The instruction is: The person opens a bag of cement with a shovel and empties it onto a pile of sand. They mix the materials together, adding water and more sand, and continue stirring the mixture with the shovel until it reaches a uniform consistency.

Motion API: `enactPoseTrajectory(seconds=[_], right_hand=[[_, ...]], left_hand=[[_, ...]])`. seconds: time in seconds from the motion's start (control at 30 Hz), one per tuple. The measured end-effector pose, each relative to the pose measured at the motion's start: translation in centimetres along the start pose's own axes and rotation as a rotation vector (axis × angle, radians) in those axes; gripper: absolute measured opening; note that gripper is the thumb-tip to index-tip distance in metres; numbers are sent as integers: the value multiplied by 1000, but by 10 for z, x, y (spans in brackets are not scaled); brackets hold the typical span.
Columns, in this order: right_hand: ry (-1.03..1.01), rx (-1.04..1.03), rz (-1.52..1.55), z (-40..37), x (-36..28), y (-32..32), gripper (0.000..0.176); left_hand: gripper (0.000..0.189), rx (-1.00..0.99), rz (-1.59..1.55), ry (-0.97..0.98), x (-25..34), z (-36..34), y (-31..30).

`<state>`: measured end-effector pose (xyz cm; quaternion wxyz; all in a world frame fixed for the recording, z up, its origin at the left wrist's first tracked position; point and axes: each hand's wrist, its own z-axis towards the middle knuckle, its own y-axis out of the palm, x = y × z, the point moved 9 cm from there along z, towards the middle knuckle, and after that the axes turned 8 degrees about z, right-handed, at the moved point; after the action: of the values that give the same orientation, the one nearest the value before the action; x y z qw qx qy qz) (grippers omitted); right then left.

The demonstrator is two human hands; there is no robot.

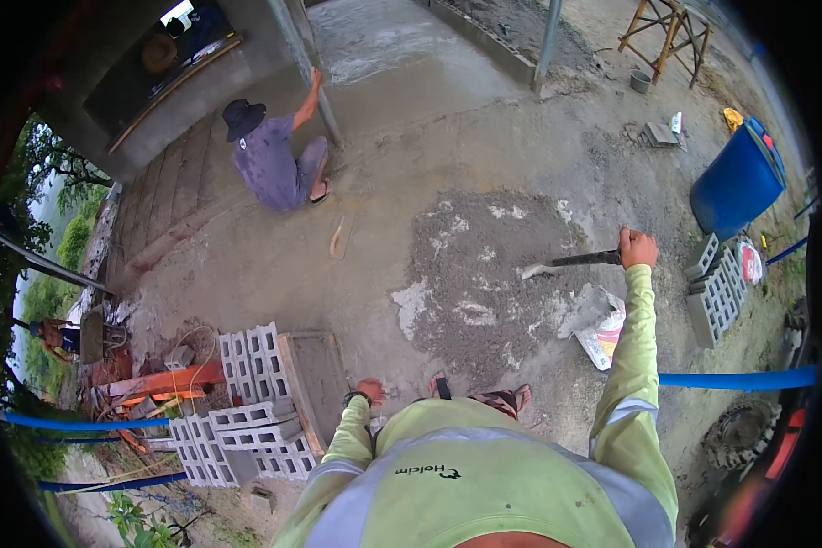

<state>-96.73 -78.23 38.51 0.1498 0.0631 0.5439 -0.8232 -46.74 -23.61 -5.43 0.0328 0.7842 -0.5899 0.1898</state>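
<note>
My right hand (637,247) is closed around the upper end of a dark-handled shovel (586,259), held out in front of me on the right. The shovel's pale lower end rests at a spread heap of grey sand mix (484,283) streaked with lighter powder. Close to my right forearm lies a torn, opened cement bag (603,338). My left hand (370,391) hangs low at my side with nothing in it, fingers loosely apart. Nearest to it is a shallow wooden box frame (318,379) beside stacked hollow concrete blocks (251,365).
A person (269,160) in a dark hat squats ahead, one hand on a metal post (301,64). Right of the heap stand a blue drum (735,183) and more hollow blocks (717,297). Blue pipe (740,378) crosses at right. Another person (55,338) is by a wheelbarrow (93,336) far left.
</note>
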Motion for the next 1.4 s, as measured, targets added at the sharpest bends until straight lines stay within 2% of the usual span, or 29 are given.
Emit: enactPoseTrajectory(seconds=[0.3,0.43,0.5,0.57,0.63,0.7,0.83,1.03,1.1,1.17,1.23,1.3,1.4], right_hand=[[70,-62,2,1,4,2,50],[27,-84,-24,-2,-3,0,54],[-53,-159,-97,-10,-16,3,60],[-205,-321,-210,-34,-39,11,66],[-254,-578,-262,-73,-58,20,69],[-325,-721,-283,-114,-66,29,73],[-348,-865,-318,-160,-65,28,78],[-355,-691,-282,-154,-68,-2,65],[-361,-481,-227,-132,-81,-35,62],[-309,-313,-156,-106,-93,-83,60],[-290,-77,24,-89,-93,-129,57],[-79,-59,161,-82,-87,-162,63],[50,-102,344,-100,-74,-169,68]], left_hand=[[27,19,-8,-3,-2,-8,1],[26,24,4,10,-1,-12,2],[25,30,-9,8,-3,-12,-1],[23,5,16,33,-4,-8,-1],[21,17,-15,23,-8,-1,-2],[27,66,18,21,-7,-7,-4],[29,73,28,47,-5,1,4],[32,27,-32,85,-1,9,20],[33,39,20,82,3,2,21],[33,2,-84,134,11,-7,14],[33,32,-3,152,28,-8,19],[34,-43,-14,190,58,-10,34],[37,-194,4,294,118,-24,87]])
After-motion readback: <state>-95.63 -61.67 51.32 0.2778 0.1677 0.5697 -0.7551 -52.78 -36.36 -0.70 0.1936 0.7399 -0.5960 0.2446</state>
